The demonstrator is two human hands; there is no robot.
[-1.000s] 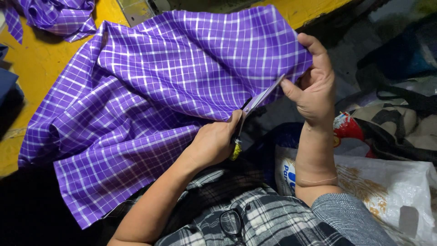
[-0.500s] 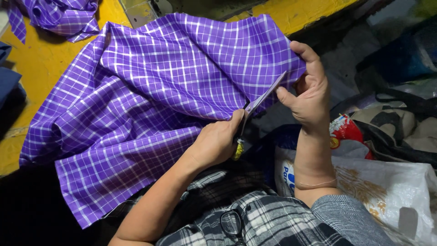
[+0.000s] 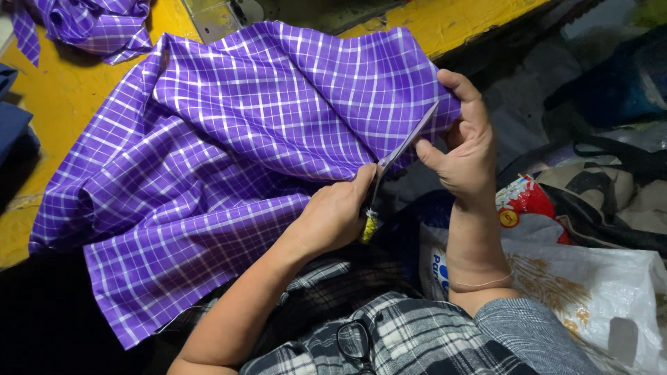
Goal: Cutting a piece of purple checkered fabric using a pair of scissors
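**Scissors meet purple check cloth at the edge of a yellow table**

My left hand [image 3: 333,215] is clenched around the handles of a pair of scissors [image 3: 399,153], whose thin metal blades angle up and to the right across the rim of a purple checked cloth [image 3: 243,160]. A yellowish wrap shows on the handle just below my fingers. My right hand [image 3: 469,149] grasps the right-hand corner of the same cloth, thumb and fingers pinching the fabric and holding it taut just beside the blade tips, so the blades run between my two hands.

The cloth lies spread over a yellow table [image 3: 62,104], its lower part hanging off the near edge toward my lap, with folds gathered around the middle. A second bundle of the same purple checked fabric [image 3: 90,24] sits bunched at the table's far left corner, apart from the piece I am working on. A grey metal plate [image 3: 219,17] shows at the far edge of the table, just above the cloth.

To my right, below the table, a white plastic bag [image 3: 590,292] with printed colours rests near my right forearm, and dark bags lie behind it. A pair of glasses [image 3: 354,340] hangs on my plaid shirt [image 3: 424,333]
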